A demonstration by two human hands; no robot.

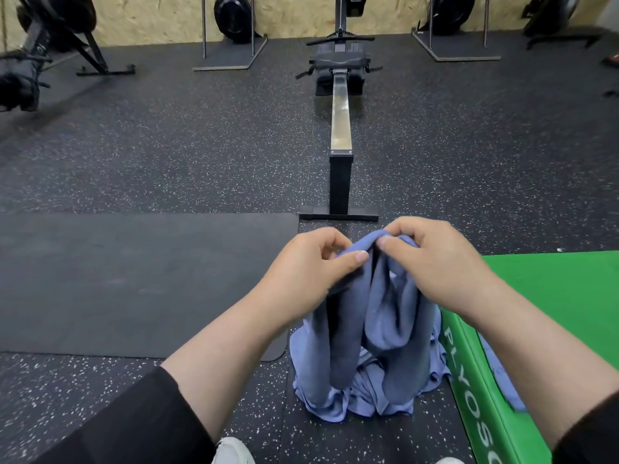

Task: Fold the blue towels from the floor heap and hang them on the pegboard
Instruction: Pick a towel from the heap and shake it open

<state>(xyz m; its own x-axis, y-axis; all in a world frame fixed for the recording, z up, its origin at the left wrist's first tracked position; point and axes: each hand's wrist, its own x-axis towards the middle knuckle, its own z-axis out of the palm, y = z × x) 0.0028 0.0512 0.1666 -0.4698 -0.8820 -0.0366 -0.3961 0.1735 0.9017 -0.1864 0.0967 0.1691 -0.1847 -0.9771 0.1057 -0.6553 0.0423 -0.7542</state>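
On a speckled black gym floor [167, 169], a person's two bare hands lift a blue towel [378, 316] from the heap [361, 393] lying directly beneath it; the left hand [311, 272] has its grip closed on the towel's upper edge, thumb pressed over the cloth and fingers curled behind; the right hand [435, 262] pinches the same bunched edge just beside it, its fingers curled over the top; the two grips nearly touch at the towel's highest point; the cloth hangs in loose vertical folds, its lower end still resting among the crumpled towels of the heap; black sleeves cover both forearms near the bottom corners of the view; the toes of two white shoes [234, 452] show at the lower edge; a green plyo box [552, 296] with white lettering on its side stands just to the right of the heap, touching its edge, with another piece of blue cloth [502, 380] lying on its top, partly hidden by the right forearm; a dark rubber mat [134, 283] lies on the floor to the left; a rowing machine [341, 128] stretches away from the hands toward the far wall, its foot just beyond them; further machines stand along that wall.
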